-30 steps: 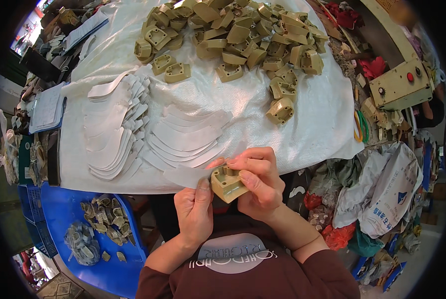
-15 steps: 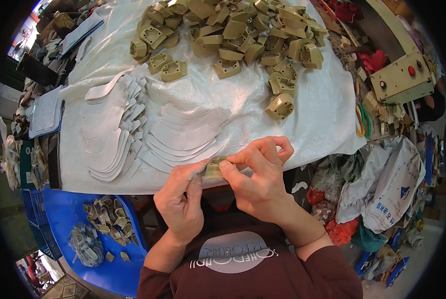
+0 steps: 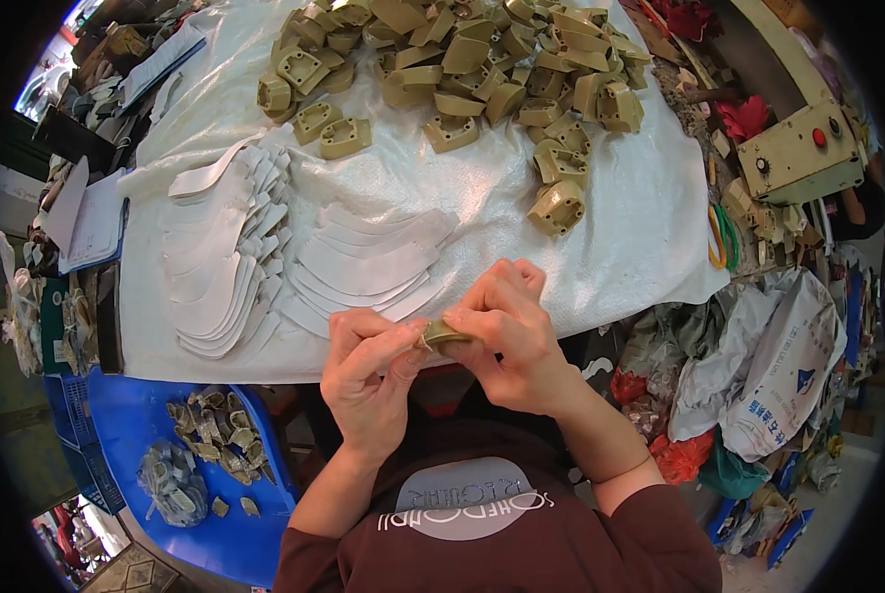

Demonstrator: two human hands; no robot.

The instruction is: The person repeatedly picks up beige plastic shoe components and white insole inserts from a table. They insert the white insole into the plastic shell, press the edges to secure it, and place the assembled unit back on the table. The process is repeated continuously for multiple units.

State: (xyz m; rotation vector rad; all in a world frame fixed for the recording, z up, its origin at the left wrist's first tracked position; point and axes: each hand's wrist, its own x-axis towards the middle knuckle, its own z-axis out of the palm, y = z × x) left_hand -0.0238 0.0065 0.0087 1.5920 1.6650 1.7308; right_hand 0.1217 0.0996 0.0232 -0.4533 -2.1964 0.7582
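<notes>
Just off the table's near edge, I hold a small olive-tan moulded part (image 3: 446,332) between both hands. My right hand (image 3: 510,341) pinches its right side with thumb and fingers. At its left end the thumb and forefinger of my left hand (image 3: 368,376) are pressed closed. A thin pale edge shows by the left fingertips; whether it is a separate strip I cannot tell. Beyond my hands lie curved white pieces, one overlapping fan (image 3: 368,262) in the middle and a thicker stack (image 3: 210,282) to its left. Similar olive-tan parts form a large pile (image 3: 467,59) at the far side.
A white woven sheet (image 3: 403,178) covers the table. At lower left a blue tray (image 3: 190,549) carries small parts and a clear bag (image 3: 171,484). To the right are a control box (image 3: 798,156) with a red button and stuffed sacks (image 3: 779,366). A clipboard (image 3: 94,222) lies left.
The held part has tilted and moved slightly right and up. My left hand has moved right, its fingertips now closer to the right hand's. The grey-white strip at its fingers is now mostly hidden.
</notes>
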